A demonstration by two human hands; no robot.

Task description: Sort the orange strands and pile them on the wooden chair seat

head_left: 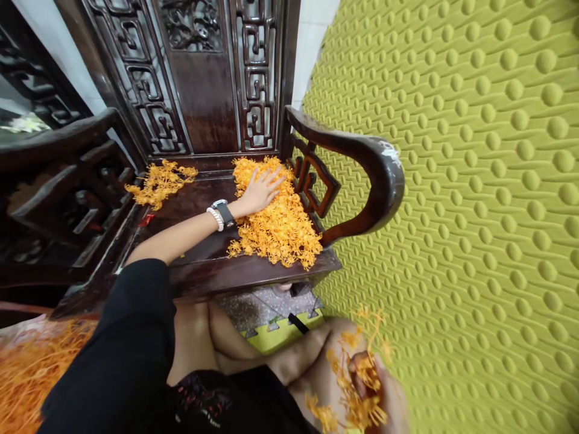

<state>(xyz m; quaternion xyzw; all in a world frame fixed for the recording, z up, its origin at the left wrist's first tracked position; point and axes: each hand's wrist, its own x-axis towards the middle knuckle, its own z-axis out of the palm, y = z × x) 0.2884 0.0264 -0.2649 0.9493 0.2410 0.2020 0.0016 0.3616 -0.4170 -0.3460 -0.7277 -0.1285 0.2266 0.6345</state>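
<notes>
So a blurry bunch of orange strands [357,386] is clutched in the right hand [380,392] down by the knee, while the left hand [261,191] is laid flat, fingers spread, on the big orange pile [280,226] heaped on the dark wooden chair seat [199,205]. A smaller pile [160,181] is left further back.

Big pile of strands [278,226] on chair seat [199,253] right, smaller pile [159,181] behind left, armrest [357,163] beside

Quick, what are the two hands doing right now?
Left hand: open, lying flat on the big orange pile on the chair seat.
Right hand: closed around a bunch of orange strands, blurred.
</notes>
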